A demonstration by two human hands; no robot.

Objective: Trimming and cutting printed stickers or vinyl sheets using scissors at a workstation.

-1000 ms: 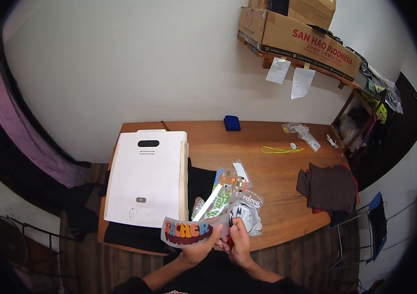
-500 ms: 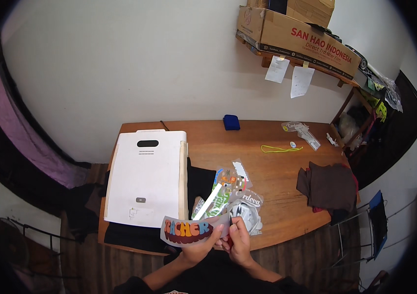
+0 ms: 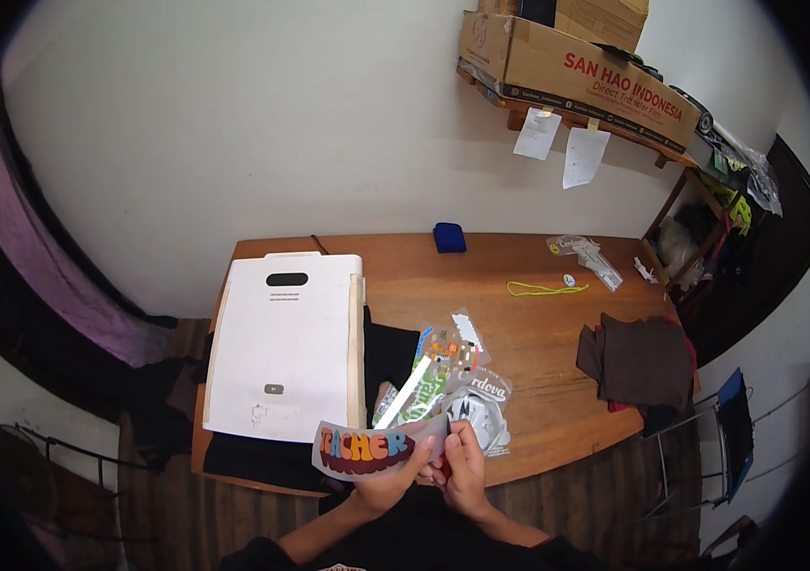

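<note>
At the near edge of the wooden surface (image 3: 519,328), both hands meet over a film sheet with colourful block lettering (image 3: 367,448). The left hand (image 3: 388,483) is closed on the sheet's lower right part, fingers curled beneath it, holding it just off the near edge. The right hand (image 3: 465,468) pinches the sheet's right end, and something small and red shows between the two hands, too hidden to identify.

Just beyond the hands lies a loose pile of printed film cut-outs (image 3: 452,385), overlapping so that their separate outlines are hard to tell. A white heat press (image 3: 283,343) fills the left end of the surface, reaching its left and near edges, with black fabric (image 3: 390,352) under and beside it. The middle and far part of the surface lies bare, holding only a small blue box (image 3: 449,238) near the wall, a yellow cord (image 3: 543,290) and a clear packet (image 3: 587,257). Folded brown cloth (image 3: 638,362) sits at the right edge, partly overhanging. A cardboard box (image 3: 576,76) rests on a wall shelf above. The person's forearms are cut off by the lower rim.
</note>
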